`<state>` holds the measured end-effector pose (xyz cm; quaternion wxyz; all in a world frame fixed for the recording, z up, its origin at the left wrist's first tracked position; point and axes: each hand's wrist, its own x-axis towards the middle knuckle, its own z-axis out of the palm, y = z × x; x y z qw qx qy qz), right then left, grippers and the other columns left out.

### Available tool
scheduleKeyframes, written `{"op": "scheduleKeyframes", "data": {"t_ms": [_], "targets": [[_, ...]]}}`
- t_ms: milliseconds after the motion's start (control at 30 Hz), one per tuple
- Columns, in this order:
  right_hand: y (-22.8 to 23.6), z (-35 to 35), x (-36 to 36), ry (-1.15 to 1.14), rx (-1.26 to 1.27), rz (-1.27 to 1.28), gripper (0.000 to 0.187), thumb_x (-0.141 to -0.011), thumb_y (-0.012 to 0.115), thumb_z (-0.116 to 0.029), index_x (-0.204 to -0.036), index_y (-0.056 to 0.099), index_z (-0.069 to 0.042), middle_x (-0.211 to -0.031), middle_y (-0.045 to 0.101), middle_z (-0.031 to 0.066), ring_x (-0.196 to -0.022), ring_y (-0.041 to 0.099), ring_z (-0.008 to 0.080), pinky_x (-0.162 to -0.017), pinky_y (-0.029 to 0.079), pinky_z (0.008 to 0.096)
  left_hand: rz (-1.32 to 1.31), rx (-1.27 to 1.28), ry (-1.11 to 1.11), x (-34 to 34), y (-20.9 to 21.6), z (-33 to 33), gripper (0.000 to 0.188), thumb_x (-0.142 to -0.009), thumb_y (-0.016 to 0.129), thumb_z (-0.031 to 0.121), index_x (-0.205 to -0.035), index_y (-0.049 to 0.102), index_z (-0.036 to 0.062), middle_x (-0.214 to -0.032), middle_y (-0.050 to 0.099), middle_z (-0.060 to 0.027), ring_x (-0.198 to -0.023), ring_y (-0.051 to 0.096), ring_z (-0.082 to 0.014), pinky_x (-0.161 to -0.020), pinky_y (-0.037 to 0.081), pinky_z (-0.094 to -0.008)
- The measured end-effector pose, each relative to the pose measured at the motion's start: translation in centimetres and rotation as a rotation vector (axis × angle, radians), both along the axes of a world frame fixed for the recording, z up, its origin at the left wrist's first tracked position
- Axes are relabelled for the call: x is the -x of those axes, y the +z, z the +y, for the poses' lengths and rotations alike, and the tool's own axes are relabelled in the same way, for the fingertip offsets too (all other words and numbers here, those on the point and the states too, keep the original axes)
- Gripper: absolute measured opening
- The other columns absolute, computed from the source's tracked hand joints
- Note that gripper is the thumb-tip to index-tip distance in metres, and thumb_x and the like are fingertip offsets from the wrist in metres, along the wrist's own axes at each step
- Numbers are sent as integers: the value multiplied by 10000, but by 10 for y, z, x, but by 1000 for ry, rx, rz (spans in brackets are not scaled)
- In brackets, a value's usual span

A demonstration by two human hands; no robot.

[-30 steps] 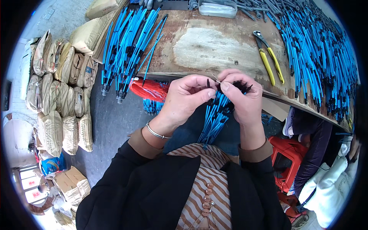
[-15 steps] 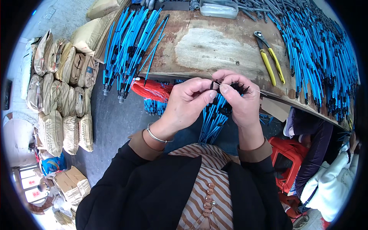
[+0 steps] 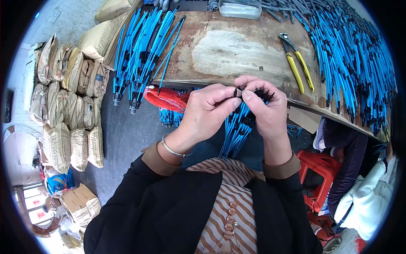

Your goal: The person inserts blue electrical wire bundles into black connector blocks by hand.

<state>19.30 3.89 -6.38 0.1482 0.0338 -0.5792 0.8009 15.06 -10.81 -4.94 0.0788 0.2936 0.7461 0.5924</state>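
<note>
Close to the table's front edge, both my hands meet over a hanging bundle of thin blue ribs with black joints, like umbrella ribs [image 3: 235,134]. My left hand [image 3: 201,113] pinches a small black rib end between thumb and forefinger. Against it, my right hand [image 3: 270,116] is closed, with a thin pale wire [image 3: 284,98] between thumb and forefinger. The wire sticks out past the right hand's far side. Several black rib ends [image 3: 265,94] fan out within the right hand's curled fingers. The exact spot where wire and rib end meet is partly covered by my fingertips.
Yellow-handled pliers [image 3: 298,63] lie on the wooden table [image 3: 228,51]. Blue rib bundles [image 3: 146,55] overhang its left end; a large heap [image 3: 347,59] covers the right. Red strands [image 3: 167,99] hang left of my hands. A red stool [image 3: 315,186] and another person's leg [image 3: 349,169] are at right.
Both hands stay almost in place, with only slight movement at the fingertips. The wire shows a little differently between the fingers. The surroundings shift barely, as the view moves slightly.
</note>
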Motion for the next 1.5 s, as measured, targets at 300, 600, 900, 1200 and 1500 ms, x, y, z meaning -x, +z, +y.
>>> {"op": "scheduleKeyframes", "data": {"t_ms": [300,600,900,1200,1500], "targets": [[-1,0,0,-41,-85,22,78,-777,599,-21,-848,600,10,-989,614,120,-877,562,129,-798,442,264,318,159,5,-4,11,2,98,-793,607,10,-882,609,-30,-762,579,-74,-683,551,-135,-623,441,-253],[1,3,-1,2,-61,60,94,-760,615,-6,-852,609,8,-974,619,120,-855,570,133,-789,452,270,-228,-214,-19,-6,-9,5,174,-796,630,65,-942,582,-17,-730,582,-27,-656,552,-105,-594,471,-268],[0,4,-3,-33,-58,-38,106,-744,635,7,-847,610,12,-965,622,117,-850,571,130,-784,451,272,-656,-397,-214,0,-19,7,280,-761,695,107,-985,568,0,-921,566,-23,-835,508,-54,-706,451,-212],[5,10,-3,-31,-174,-70,151,-735,666,-43,-867,612,7,-957,621,93,-850,560,117,-780,446,264,-556,-202,-452,10,-15,20,315,-761,684,84,-1040,569,-8,-910,587,-7,-825,525,-63,-719,450,-218],[8,15,-10,29,57,-1,304,-767,675,-200,-939,600,40,-1037,586,115,-963,549,175,-858,422,308,-695,-326,-439,4,-13,30,208,-824,592,45,-1028,585,7,-894,592,7,-808,516,-49,-720,443,-212]]}}
